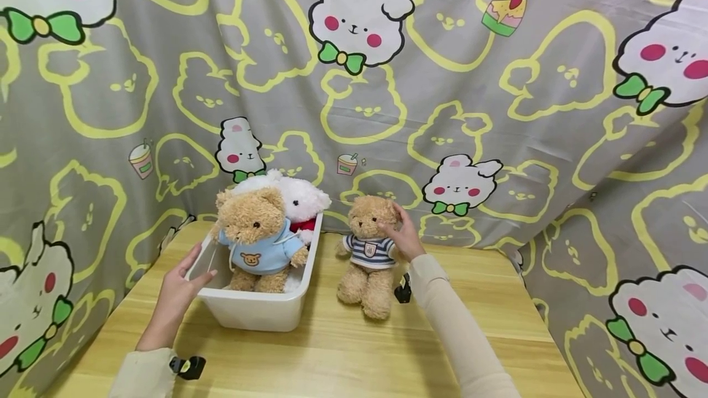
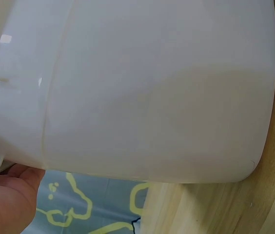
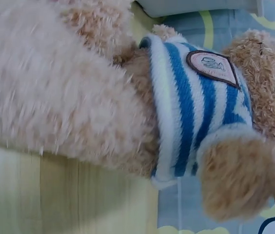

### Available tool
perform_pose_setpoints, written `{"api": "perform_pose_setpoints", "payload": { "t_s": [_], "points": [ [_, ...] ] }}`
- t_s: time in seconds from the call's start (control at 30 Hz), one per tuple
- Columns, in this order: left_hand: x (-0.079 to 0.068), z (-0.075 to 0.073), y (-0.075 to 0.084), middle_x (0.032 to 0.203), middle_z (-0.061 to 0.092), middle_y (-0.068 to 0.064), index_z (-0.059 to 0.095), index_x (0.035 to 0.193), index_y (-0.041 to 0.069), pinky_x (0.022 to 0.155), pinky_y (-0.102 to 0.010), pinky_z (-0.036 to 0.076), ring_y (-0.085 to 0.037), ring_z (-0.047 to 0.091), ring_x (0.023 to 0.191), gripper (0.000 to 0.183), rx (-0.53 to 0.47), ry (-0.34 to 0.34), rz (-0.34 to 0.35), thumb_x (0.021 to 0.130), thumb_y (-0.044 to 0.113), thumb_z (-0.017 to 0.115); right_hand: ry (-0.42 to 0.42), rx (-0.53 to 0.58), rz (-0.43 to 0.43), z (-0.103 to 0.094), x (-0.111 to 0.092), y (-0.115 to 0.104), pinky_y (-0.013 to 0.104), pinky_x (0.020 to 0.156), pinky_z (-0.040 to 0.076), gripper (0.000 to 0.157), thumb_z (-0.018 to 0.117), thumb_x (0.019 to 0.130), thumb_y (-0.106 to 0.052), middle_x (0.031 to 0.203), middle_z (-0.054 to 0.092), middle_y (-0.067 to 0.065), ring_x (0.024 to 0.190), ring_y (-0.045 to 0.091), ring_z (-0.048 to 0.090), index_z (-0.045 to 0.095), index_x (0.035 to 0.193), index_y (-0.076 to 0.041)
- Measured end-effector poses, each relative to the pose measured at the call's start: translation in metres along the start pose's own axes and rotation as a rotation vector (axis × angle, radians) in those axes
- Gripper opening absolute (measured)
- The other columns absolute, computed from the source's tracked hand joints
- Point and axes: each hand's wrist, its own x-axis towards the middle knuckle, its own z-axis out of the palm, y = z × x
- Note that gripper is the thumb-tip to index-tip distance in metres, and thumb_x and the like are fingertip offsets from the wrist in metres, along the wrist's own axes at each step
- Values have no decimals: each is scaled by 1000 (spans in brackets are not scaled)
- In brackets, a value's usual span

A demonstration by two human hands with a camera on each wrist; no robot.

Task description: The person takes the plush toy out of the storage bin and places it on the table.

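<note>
A white plastic bin (image 1: 251,312) stands on the table, and my left hand (image 1: 179,284) grips its left rim, thumb over the inner side. Close up in the left wrist view, the fingers (image 2: 18,187) curl under the rim of the bin wall (image 2: 152,97). Inside sits a teddy bear in a light blue hoodie (image 1: 257,257), in front of a white plush toy (image 1: 298,198). To the right of the bin, my right hand (image 1: 406,235) holds a teddy bear in a striped shirt (image 1: 365,284) by the side of its head. This bear is upright, legs toward me.
The wooden table (image 1: 332,361) reaches back to a grey curtain (image 1: 376,109) printed with cartoon animals, which also hangs at both sides. A black wrist device (image 1: 188,367) is on the left sleeve, another (image 1: 404,288) by the right one.
</note>
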Motion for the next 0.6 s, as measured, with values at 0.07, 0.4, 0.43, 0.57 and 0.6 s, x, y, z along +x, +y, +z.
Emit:
{"api": "perform_pose_setpoints", "payload": {
  "t_s": [0.07, 0.4, 0.43, 0.57, 0.6],
  "points": [
    [0, 0, 0, 155, 10, -13, 16, 151, 13, 108, -61, 21, -43, 15, 138, 78, 2, 0, 7, 89, 15, 63, 27, -15, 22, -2, -1, 1, 53, 111, 23, 73, 62, 91, -10, 152, 23, 20, 138, 37, 22, 21, 150, -6],
    [1, -1, -3, 155, 10, -13, 15, 151, 14, 108, -61, 20, -44, 14, 138, 79, 9, -1, 9, 89, 17, 64, 28, 41, 5, -6, 2, 15, 53, 110, 25, 70, 62, 91, -12, 151, 25, 22, 136, 41, 25, 23, 147, 1],
    [1, -1, -2, 155, 10, -12, 15, 151, 14, 108, -61, 20, -44, 14, 139, 79, 7, -2, 7, 89, 17, 64, 23, 37, 0, -5, 2, 14, 53, 109, 27, 69, 62, 91, -12, 150, 26, 23, 135, 41, 25, 23, 147, 2],
    [0, 0, -1, 156, 9, -11, 15, 151, 14, 108, -61, 20, -44, 13, 139, 78, -3, -2, 3, 89, 17, 63, 10, 60, -1, 3, 7, 14, 52, 109, 29, 67, 62, 91, -10, 150, 29, 21, 136, 38, 28, 27, 146, 1],
    [0, 0, 0, 156, 9, -11, 15, 151, 14, 108, -60, 20, -43, 13, 139, 78, -7, -1, 1, 89, 16, 63, 9, 57, 0, 6, 10, 14, 51, 109, 29, 66, 63, 91, -11, 149, 30, 19, 136, 36, 29, 28, 146, -1]
  ]
}}
